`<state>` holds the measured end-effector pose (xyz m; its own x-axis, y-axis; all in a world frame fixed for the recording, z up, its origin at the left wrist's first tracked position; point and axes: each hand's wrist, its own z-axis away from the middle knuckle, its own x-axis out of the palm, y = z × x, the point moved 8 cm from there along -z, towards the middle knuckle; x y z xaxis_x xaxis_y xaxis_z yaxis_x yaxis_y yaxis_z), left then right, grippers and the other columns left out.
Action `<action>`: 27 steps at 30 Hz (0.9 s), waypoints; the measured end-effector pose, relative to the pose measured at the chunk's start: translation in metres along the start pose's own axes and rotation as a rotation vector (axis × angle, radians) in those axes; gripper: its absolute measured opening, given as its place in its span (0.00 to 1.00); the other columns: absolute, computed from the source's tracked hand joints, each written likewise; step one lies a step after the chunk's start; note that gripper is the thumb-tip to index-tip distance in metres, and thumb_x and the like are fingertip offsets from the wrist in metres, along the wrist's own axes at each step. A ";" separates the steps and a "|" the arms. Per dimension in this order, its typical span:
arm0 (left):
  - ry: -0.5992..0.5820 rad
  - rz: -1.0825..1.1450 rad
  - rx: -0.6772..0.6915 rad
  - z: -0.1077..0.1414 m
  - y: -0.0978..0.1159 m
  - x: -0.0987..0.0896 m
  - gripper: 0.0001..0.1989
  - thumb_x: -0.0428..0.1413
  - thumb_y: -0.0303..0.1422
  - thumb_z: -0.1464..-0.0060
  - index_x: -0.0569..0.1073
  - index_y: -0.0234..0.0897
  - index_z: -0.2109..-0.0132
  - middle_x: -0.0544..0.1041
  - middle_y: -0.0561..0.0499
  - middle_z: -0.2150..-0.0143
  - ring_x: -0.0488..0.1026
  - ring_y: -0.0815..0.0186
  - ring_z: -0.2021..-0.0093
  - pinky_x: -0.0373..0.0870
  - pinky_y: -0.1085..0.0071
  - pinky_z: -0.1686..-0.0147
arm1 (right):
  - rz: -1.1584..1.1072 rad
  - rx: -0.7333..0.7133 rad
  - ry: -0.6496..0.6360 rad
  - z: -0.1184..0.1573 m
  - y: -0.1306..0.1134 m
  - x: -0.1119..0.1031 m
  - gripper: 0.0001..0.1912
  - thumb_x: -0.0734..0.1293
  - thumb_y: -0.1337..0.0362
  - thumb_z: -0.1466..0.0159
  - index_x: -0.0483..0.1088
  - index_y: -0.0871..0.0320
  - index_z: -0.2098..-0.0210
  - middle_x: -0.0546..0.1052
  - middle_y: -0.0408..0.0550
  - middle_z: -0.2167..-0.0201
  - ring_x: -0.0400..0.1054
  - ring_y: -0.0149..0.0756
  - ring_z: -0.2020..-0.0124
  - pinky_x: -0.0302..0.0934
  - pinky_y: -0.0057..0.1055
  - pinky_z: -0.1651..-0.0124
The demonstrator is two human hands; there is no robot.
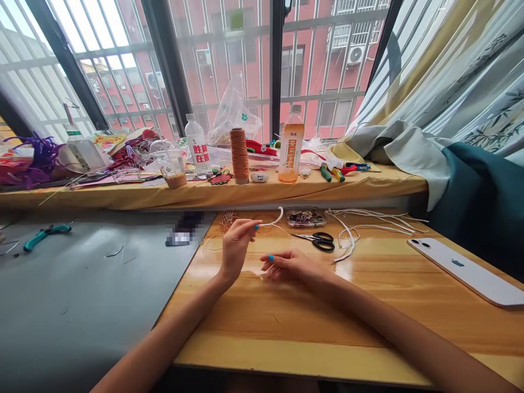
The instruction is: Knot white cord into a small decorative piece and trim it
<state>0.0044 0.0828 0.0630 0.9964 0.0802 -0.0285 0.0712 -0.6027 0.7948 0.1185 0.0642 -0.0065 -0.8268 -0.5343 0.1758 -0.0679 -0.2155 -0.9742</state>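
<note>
My left hand [237, 245] is raised a little above the wooden table [368, 305] and pinches a short white cord [272, 221] that curves up to the right. My right hand [290, 266] lies low on the tabletop just right of it, fingers loosely curled and pointing left; whether it grips anything is hard to see. Black-handled scissors [317, 239] lie just beyond my right hand. Behind them stands a small clear box of beads [305, 216]. Loose white cords [364, 224] are spread to the right of the scissors.
A white phone [466, 270] lies face down at the table's right. A grey table [73, 295] with teal pliers [45, 234] adjoins on the left. The window sill holds a thread spool [239, 155], two bottles [290, 144], a cup [172, 164] and craft clutter. Curtains hang right.
</note>
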 end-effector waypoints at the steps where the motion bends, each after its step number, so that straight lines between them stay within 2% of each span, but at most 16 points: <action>1: -0.044 -0.106 0.073 0.003 0.006 0.005 0.09 0.52 0.32 0.52 0.75 0.41 0.64 0.67 0.50 0.67 0.64 0.71 0.70 0.62 0.75 0.72 | -0.076 -0.046 0.003 0.001 -0.003 0.004 0.16 0.64 0.57 0.46 0.68 0.64 0.65 0.73 0.50 0.70 0.68 0.29 0.70 0.61 0.26 0.66; 3: -0.148 -0.282 0.183 0.012 0.013 0.016 0.09 0.52 0.32 0.51 0.76 0.44 0.64 0.67 0.49 0.68 0.63 0.71 0.71 0.61 0.74 0.69 | -0.210 -0.106 0.096 0.001 -0.006 -0.001 0.15 0.62 0.56 0.45 0.67 0.62 0.65 0.73 0.49 0.70 0.68 0.29 0.69 0.61 0.27 0.64; 5: -0.285 -0.383 0.237 0.020 0.012 0.028 0.09 0.51 0.33 0.51 0.75 0.46 0.64 0.68 0.49 0.69 0.63 0.69 0.71 0.60 0.72 0.67 | -0.265 -0.157 0.206 0.001 -0.009 -0.014 0.12 0.62 0.59 0.44 0.67 0.60 0.66 0.73 0.47 0.72 0.67 0.28 0.71 0.61 0.26 0.64; 7: -0.445 -0.417 0.253 0.028 0.009 0.041 0.09 0.52 0.35 0.51 0.75 0.46 0.63 0.69 0.48 0.69 0.63 0.67 0.69 0.60 0.70 0.64 | -0.238 -0.204 0.263 0.001 -0.012 -0.026 0.10 0.62 0.61 0.45 0.67 0.60 0.66 0.73 0.45 0.73 0.66 0.27 0.73 0.60 0.26 0.66; 9: -0.541 -0.389 0.235 0.032 0.007 0.048 0.11 0.51 0.36 0.51 0.74 0.45 0.61 0.70 0.47 0.69 0.64 0.66 0.67 0.60 0.70 0.63 | -0.172 -0.236 0.276 0.001 -0.015 -0.034 0.10 0.63 0.60 0.45 0.67 0.60 0.66 0.72 0.44 0.75 0.65 0.27 0.75 0.60 0.26 0.68; 11: -0.494 -0.341 0.184 0.027 0.006 0.045 0.12 0.49 0.36 0.50 0.74 0.42 0.60 0.69 0.47 0.68 0.65 0.66 0.67 0.61 0.71 0.65 | -0.096 -0.255 0.252 0.000 -0.016 -0.034 0.12 0.63 0.58 0.46 0.67 0.61 0.68 0.71 0.42 0.77 0.64 0.26 0.77 0.58 0.26 0.70; 14: -0.295 -0.309 0.038 0.012 -0.002 0.030 0.12 0.48 0.36 0.49 0.74 0.38 0.65 0.68 0.48 0.69 0.65 0.68 0.68 0.60 0.74 0.68 | 0.021 -0.242 0.153 -0.002 -0.014 -0.025 0.14 0.63 0.56 0.46 0.67 0.61 0.67 0.68 0.39 0.82 0.60 0.23 0.81 0.53 0.23 0.76; 15: -0.261 -0.302 -0.030 0.009 -0.009 0.026 0.12 0.48 0.37 0.49 0.74 0.37 0.67 0.68 0.49 0.70 0.64 0.69 0.69 0.60 0.75 0.69 | 0.059 -0.230 0.121 -0.003 -0.013 -0.021 0.15 0.63 0.55 0.47 0.66 0.61 0.67 0.67 0.38 0.83 0.59 0.22 0.82 0.51 0.22 0.78; 17: -0.268 -0.256 -0.187 0.007 -0.025 0.026 0.12 0.49 0.38 0.51 0.73 0.35 0.69 0.68 0.51 0.73 0.63 0.70 0.73 0.59 0.76 0.73 | 0.122 -0.211 0.094 -0.003 -0.011 -0.017 0.16 0.63 0.54 0.48 0.66 0.62 0.68 0.66 0.38 0.83 0.57 0.22 0.83 0.49 0.22 0.79; 21: -0.309 -0.044 -0.438 0.013 -0.048 0.030 0.14 0.53 0.37 0.55 0.70 0.32 0.62 0.65 0.55 0.79 0.58 0.74 0.80 0.54 0.78 0.80 | 0.139 -0.216 0.107 -0.005 -0.010 -0.019 0.16 0.63 0.53 0.48 0.66 0.62 0.70 0.67 0.39 0.82 0.59 0.22 0.82 0.50 0.23 0.78; 27: -0.281 0.122 -0.452 0.014 -0.044 0.030 0.15 0.55 0.37 0.58 0.70 0.31 0.63 0.62 0.57 0.82 0.56 0.77 0.82 0.50 0.79 0.82 | 0.145 -0.191 0.123 -0.005 -0.008 -0.020 0.16 0.61 0.54 0.46 0.65 0.62 0.66 0.68 0.40 0.82 0.60 0.23 0.83 0.50 0.23 0.79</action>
<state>0.0315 0.1002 0.0189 0.9747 -0.2215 -0.0311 -0.0114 -0.1883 0.9820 0.1327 0.0811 -0.0027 -0.8965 -0.4423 0.0255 -0.0383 0.0201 -0.9991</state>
